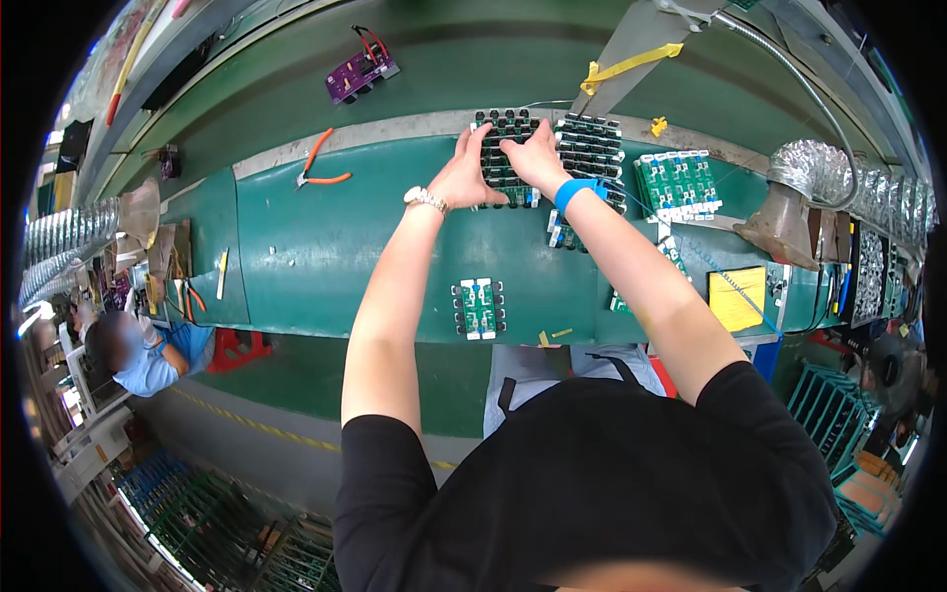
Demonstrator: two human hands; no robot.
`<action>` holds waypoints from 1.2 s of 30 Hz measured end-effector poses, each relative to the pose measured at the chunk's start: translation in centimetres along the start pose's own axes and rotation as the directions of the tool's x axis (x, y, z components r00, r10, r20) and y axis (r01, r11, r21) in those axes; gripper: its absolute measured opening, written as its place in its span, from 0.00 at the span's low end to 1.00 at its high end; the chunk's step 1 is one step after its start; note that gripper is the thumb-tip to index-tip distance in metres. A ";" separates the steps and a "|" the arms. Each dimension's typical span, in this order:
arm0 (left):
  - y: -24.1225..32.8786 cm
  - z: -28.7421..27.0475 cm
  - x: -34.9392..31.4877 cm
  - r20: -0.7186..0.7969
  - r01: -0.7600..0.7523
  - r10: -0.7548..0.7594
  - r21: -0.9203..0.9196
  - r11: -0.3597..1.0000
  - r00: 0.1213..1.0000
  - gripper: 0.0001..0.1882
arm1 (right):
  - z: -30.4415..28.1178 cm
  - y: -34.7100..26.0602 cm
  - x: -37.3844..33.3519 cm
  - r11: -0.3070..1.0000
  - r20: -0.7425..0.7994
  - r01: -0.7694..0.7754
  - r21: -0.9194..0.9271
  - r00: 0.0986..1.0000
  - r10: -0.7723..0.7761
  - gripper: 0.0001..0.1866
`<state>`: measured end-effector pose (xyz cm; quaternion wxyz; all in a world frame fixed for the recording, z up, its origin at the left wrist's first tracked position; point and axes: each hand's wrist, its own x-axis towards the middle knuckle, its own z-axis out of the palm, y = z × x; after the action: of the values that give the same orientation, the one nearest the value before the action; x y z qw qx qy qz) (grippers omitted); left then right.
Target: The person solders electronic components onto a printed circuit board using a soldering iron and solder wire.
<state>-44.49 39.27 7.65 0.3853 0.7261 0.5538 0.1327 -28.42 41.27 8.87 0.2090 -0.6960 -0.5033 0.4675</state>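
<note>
At the far side of the bench, a group of green circuit boards (511, 184) with rows of black parts lies between my hands. My left hand (462, 178) grips its left side, fingers at the far end and thumb at the near end. My right hand (536, 160) holds its right side, with the thumb reaching over the top; some fingertips are hidden. Just right of it stand more boards with black parts (590, 148), partly behind my right wrist. Closer to me, a single green-and-white circuit board (478, 308) lies flat near the bench's front edge.
Orange-handled pliers (324, 163) lie at the far left of the green bench mat (326, 257). A stack of boards (679, 185) and a yellow pad (738, 298) are on the right, near a fume duct hood (779, 222). A purple board (361, 75) lies beyond. Another person (163, 350) sits at left.
</note>
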 end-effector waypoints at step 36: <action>0.3 6.1 -16.6 -0.309 0.391 -0.408 -0.117 0.913 0.859 0.50 | -15.8 13.7 -19.2 0.972 -0.102 0.186 0.142 0.980 -0.172 0.14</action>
<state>-46.34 21.72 7.64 0.3254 0.5535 0.7447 0.1819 -9.02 21.30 14.42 0.3246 -0.6503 -0.5175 0.4517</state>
